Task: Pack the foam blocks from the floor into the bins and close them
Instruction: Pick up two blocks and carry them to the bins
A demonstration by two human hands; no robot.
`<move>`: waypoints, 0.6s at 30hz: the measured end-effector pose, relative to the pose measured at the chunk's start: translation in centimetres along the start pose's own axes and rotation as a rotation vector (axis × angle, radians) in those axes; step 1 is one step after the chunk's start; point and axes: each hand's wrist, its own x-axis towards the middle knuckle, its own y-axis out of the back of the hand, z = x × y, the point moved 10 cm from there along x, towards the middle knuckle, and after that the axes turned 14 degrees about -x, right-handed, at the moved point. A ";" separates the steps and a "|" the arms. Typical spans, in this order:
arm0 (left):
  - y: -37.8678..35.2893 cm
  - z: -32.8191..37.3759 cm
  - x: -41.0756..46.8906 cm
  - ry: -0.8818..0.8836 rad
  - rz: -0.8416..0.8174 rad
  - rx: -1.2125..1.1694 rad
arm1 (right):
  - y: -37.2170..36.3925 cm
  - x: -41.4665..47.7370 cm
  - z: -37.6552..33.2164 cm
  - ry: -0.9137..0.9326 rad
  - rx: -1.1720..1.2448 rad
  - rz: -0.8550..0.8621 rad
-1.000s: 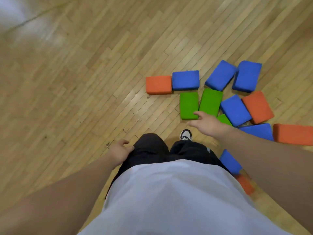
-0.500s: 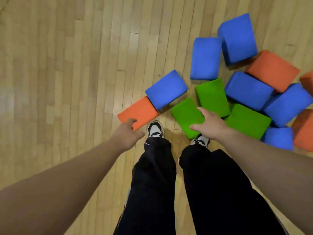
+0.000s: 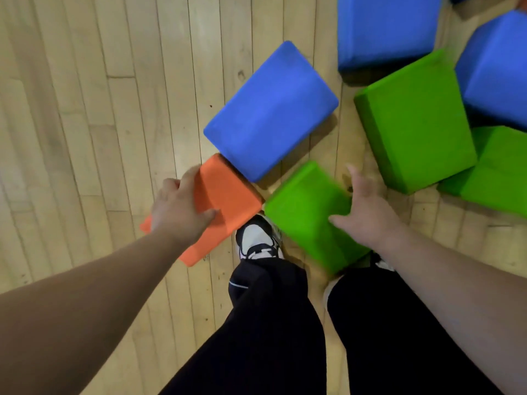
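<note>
An orange foam block (image 3: 228,192) lies on the wood floor by my left shoe. My left hand (image 3: 178,208) grips its left end, with the thumb on the top face and the fingers curled over the edge. A green foam block (image 3: 302,215), blurred, sits in front of my right leg. My right hand (image 3: 366,212) holds its right side, thumb on top and fingers down along the far edge. A blue block (image 3: 271,112) touches the orange block's far corner. No bin is in view.
More foam blocks crowd the upper right: a large green one (image 3: 416,121), another green (image 3: 499,172), and two blue ones (image 3: 385,29) (image 3: 496,67). My shoe (image 3: 258,238) and dark trouser legs stand between the two held blocks. Bare floor (image 3: 85,109) spreads to the left.
I have bent down closer to the blocks. My left hand reached forward and took hold of the orange block. My right hand shifted to the green block's right side and closed on it.
</note>
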 end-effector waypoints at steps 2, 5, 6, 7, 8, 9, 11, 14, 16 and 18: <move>1.0 -0.1 -1.0 -0.030 0.033 0.027 | -2.1 -1.7 -1.2 0.073 -0.017 -0.095; 1.5 -1.4 -2.7 -0.038 -0.048 -0.004 | -3.7 -3.2 -1.4 0.074 0.059 -0.154; 1.5 -1.7 -3.4 -0.054 -0.085 0.001 | -3.9 -3.3 -1.2 0.059 0.092 -0.169; 1.3 -1.7 -4.0 -0.082 -0.110 0.024 | -4.0 -3.2 -1.0 0.043 0.096 -0.189; 1.2 -1.7 -4.4 -0.105 -0.122 0.056 | -4.0 -3.2 -1.0 0.039 0.092 -0.201; 1.2 -1.6 -4.7 -0.116 -0.121 0.080 | -4.1 -3.1 -1.0 0.039 0.079 -0.202; 1.1 -1.5 -5.1 -0.093 -0.127 0.060 | -3.9 -3.2 -1.4 0.049 0.101 -0.202; 0.6 -0.8 -6.0 -0.019 -0.167 -0.082 | -3.6 -4.6 -1.7 0.037 0.150 -0.208; 0.9 0.8 -7.7 -0.020 -0.155 -0.065 | -2.7 -6.7 -1.6 0.013 0.152 -0.175; 2.1 3.1 -10.4 -0.045 -0.136 0.001 | -0.7 -9.5 -1.2 -0.015 0.113 -0.121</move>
